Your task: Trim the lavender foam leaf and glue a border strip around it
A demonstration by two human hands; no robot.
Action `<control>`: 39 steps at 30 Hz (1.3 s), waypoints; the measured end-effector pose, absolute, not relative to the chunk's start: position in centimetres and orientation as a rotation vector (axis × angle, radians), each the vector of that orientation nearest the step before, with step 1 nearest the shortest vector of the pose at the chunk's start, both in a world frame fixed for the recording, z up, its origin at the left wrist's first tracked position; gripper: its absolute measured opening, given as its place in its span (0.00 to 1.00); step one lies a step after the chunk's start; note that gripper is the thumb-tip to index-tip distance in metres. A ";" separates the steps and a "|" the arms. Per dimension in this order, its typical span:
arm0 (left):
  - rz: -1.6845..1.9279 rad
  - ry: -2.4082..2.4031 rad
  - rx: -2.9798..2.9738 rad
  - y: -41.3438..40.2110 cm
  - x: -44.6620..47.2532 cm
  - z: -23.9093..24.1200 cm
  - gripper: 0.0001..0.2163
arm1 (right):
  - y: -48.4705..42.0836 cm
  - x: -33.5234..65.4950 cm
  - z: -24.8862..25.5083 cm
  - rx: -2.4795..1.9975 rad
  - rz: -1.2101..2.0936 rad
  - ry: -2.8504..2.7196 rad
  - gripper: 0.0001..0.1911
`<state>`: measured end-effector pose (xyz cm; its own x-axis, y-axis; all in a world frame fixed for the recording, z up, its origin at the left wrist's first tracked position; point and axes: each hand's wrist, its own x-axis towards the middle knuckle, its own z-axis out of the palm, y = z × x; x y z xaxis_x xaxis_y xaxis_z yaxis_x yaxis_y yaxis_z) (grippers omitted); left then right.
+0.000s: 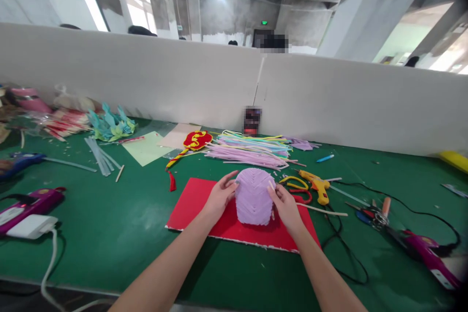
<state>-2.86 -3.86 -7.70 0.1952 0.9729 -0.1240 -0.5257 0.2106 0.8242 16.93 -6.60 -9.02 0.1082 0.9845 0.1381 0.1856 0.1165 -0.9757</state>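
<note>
A lilac fuzzy panel (255, 197), made of strips laid in a V pattern with a rounded top, is held up between my two hands. My left hand (223, 192) pinches its left edge, thumb toward me. On the opposite edge, my right hand (285, 201) grips it with thumb and fingers. Beneath it lies a red board (190, 204) with a ragged white front edge. Just behind is a pile of pastel pipe cleaners (248, 151). Yellow-handled scissors (297, 183) lie close to my right hand.
A yellow glue gun (317, 186) and pliers (376, 217) lie at right, with a black cable nearby. Purple power strips (34, 207) sit at left. A red and yellow tasselled ornament (197, 140), glue sticks (102, 158) and a teal paper-like piece (111, 124) stand farther back, before a white partition (164, 83).
</note>
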 end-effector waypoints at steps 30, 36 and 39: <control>0.879 0.638 0.669 -5.9 -1.6 -7.9 0.10 | -7.5 16.3 -8.1 -1.186 0.868 -1.201 0.14; 0.996 0.650 0.609 -5.6 -1.6 -7.6 0.08 | -7.4 16.5 -8.2 -1.182 0.913 -1.189 0.21; 1.075 0.657 0.563 -5.4 -1.6 -7.4 0.07 | -7.6 16.6 -7.9 -1.156 0.937 -1.218 0.23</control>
<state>-1.64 -5.43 -7.42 0.3244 0.9224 -0.2096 -0.6074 0.3730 0.7014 16.55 -7.62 -7.86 0.1415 0.9694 0.2008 0.0545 0.1949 -0.9793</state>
